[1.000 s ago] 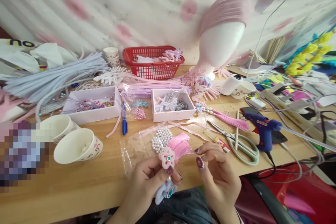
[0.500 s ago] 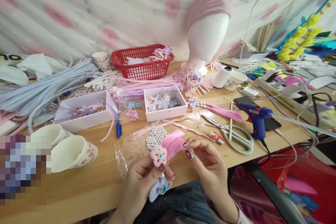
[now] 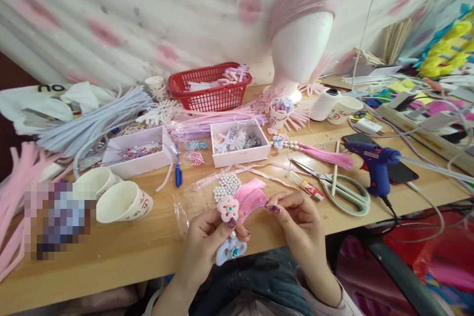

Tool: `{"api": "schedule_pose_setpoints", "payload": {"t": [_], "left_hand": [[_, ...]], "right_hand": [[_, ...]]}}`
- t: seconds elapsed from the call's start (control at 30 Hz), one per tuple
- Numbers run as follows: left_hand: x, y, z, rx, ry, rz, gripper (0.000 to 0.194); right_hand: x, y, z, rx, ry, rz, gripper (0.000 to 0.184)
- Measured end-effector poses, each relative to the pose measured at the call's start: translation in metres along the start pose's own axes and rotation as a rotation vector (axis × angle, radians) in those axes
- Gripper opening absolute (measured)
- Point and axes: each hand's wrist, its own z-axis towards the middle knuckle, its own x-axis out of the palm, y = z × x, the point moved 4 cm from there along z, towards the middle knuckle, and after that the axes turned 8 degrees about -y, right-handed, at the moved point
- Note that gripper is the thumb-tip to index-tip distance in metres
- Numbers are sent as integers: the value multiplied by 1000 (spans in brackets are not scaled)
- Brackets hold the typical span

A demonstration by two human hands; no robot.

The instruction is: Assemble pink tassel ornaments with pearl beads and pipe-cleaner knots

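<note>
My left hand (image 3: 207, 244) is closed on a tassel ornament: a pink flower piece (image 3: 227, 208) with a blue gem sits above my thumb, and a pale blue flower piece (image 3: 230, 250) hangs below my fingers. Its pink tassel (image 3: 252, 196) fans up and to the right. My right hand (image 3: 296, 222) pinches the tassel strands at their right side with fingertips together. Both hands hover over the near edge of the wooden table (image 3: 111, 256). A sheet of white pearls (image 3: 225, 186) lies just behind the ornament.
Scissors (image 3: 340, 190), a blue glue gun (image 3: 374, 163), a second pink tassel (image 3: 326, 155), two white boxes of trinkets (image 3: 240, 142), a red basket (image 3: 211, 89), paper cups (image 3: 124, 202), pipe cleaner bundles (image 3: 92, 118) and a foam head (image 3: 301, 44) crowd the table.
My right hand moved left from open air onto the tassel and now pinches its strands. The left hand kept its hold on the ornament.
</note>
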Motion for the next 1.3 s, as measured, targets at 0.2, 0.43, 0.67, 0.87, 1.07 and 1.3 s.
{"api": "schedule_pose_setpoints", "payload": {"t": [0.2, 0.43, 0.67, 0.87, 1.07, 1.3], "left_hand": [[0, 0, 1, 11, -33, -54, 39], [-1, -3, 2, 102, -68, 30, 44], [17, -40, -7, 428, -112, 430, 35], [45, -75, -10, 877, -107, 881, 19], [57, -78, -5, 950, -147, 1004, 18], [67, -78, 2, 1056, -113, 1164, 14]], "right_hand": [[2, -6, 3, 126, 53, 26, 23], [1, -7, 6, 211, 22, 132, 25], [2, 9, 2, 41, 108, -35, 25], [30, 8, -7, 99, 497, -40, 87], [33, 10, -1, 129, 535, -10, 68], [31, -7, 3, 313, 383, 59, 32]]}}
